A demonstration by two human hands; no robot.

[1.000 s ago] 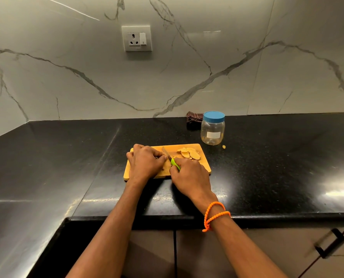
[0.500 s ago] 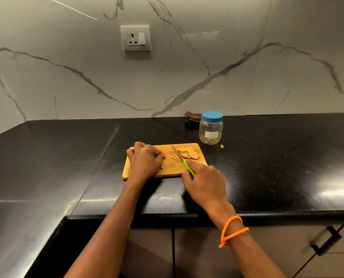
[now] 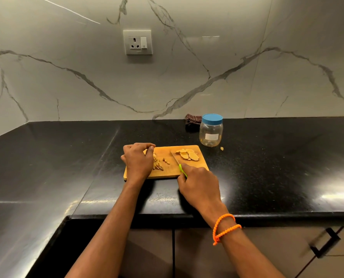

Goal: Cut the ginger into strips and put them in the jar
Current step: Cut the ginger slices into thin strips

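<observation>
— On the wooden cutting board (image 3: 187,171), what lies where?

— At its far right, a heap of ginger slices (image 3: 187,155); on its left half, thin ginger strips (image 3: 158,164), partly under the left hand (image 3: 137,160).

— What is that hand doing?

— Its fingers are curled down over a piece of ginger at the board's far left corner; I cannot tell how firmly it pinches it.

— And the right hand (image 3: 199,186)?

— It grips the green handle of a knife (image 3: 178,163), the blade pointing away from the person, its tip just left of the slices.

— Where is the jar (image 3: 211,130)?

— On the black counter (image 3: 267,167) just beyond the board's far right corner, upright, its blue lid on. A small ginger scrap (image 3: 222,148) lies beside it, and a dark checked cloth (image 3: 193,120) sits behind it to the left, against the marble wall.
</observation>
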